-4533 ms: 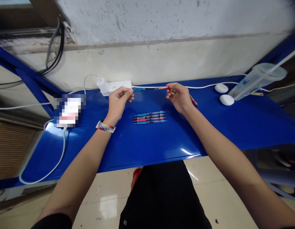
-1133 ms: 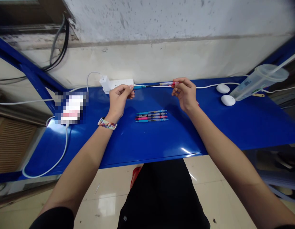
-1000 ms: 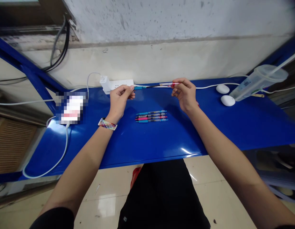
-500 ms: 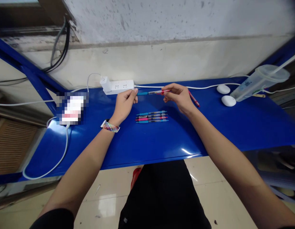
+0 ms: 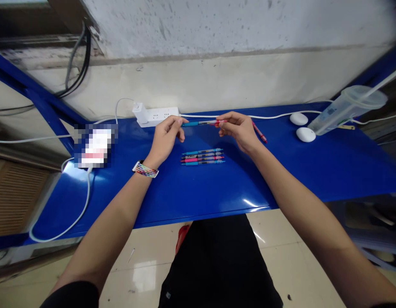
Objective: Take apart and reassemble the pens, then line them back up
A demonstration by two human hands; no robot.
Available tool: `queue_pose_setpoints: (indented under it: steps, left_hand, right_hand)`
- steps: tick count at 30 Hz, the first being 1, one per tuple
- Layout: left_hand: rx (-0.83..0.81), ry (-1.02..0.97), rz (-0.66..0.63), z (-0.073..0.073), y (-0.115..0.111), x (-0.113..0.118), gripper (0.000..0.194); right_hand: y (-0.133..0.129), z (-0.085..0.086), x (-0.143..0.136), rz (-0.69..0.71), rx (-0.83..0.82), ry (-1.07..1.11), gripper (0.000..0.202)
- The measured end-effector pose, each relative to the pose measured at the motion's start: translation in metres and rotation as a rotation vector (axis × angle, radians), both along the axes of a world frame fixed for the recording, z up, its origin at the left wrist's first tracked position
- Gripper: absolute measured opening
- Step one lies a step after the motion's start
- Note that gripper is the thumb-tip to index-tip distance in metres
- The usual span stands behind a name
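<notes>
A pen [image 5: 202, 123] with a blue grip and a red rear end is held level above the blue shelf, between my two hands. My right hand [image 5: 238, 129] pinches its red end between thumb and fingers. At the blue tip end, my left hand [image 5: 166, 137] has thumb and index finger closed around the point. Below, several pens lie side by side in a row: a blue pen [image 5: 202, 152] at the back, a grey-gripped pen, a pink-red pen [image 5: 202, 160] and a blue pen [image 5: 202, 163] in front. Another red pen [image 5: 259, 131] lies beyond my right hand, partly hidden by it.
The blue shelf [image 5: 198, 196] meets a wall at the back. A power strip [image 5: 161, 114] with a plugged charger stands behind my left hand. A blurred-out lit phone [image 5: 95, 147] is at left. Two white rounded cases [image 5: 305, 134] and a tilted clear cup [image 5: 335, 111] are at right.
My left index finger has straightened a little along the pen's tip, and the hand has shifted slightly. The right hand keeps its hold; the pens in the row have not moved.
</notes>
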State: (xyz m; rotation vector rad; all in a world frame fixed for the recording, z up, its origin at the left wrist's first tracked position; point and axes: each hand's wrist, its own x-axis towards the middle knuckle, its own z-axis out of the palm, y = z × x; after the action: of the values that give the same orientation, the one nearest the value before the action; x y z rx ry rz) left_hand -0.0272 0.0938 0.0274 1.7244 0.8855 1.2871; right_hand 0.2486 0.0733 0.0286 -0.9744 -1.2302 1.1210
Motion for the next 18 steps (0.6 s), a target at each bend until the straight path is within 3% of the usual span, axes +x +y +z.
queue_pose_setpoints:
  steps: [2,5,10,14,18]
  left_hand:
    - [0.019,0.003,0.000,-0.0019,0.0008,-0.0010,0.019]
    - [0.051,0.015,-0.006,-0.0041,0.0015,-0.0017,0.033]
    - [0.019,0.024,-0.009,-0.0057,0.0016,-0.0008,0.020]
    - [0.052,0.022,0.023,-0.0074,0.0035,-0.0010,0.041]
    - [0.008,0.036,0.019,-0.0073,0.0039,-0.0002,0.022]
  right_hand:
    - [-0.0004,-0.0001,-0.0003,0.008,-0.003,-0.016,0.027]
    - [-0.0008,-0.0005,-0.0011,0.015,-0.004,-0.012,0.025]
    - [-0.0009,-0.0013,-0.0014,0.028,0.007,-0.005,0.023]
    - [-0.0006,-0.0012,-0.0011,0.023,0.000,-0.007,0.024]
    - [-0.0016,-0.0005,-0.0019,0.036,0.017,0.014,0.024]
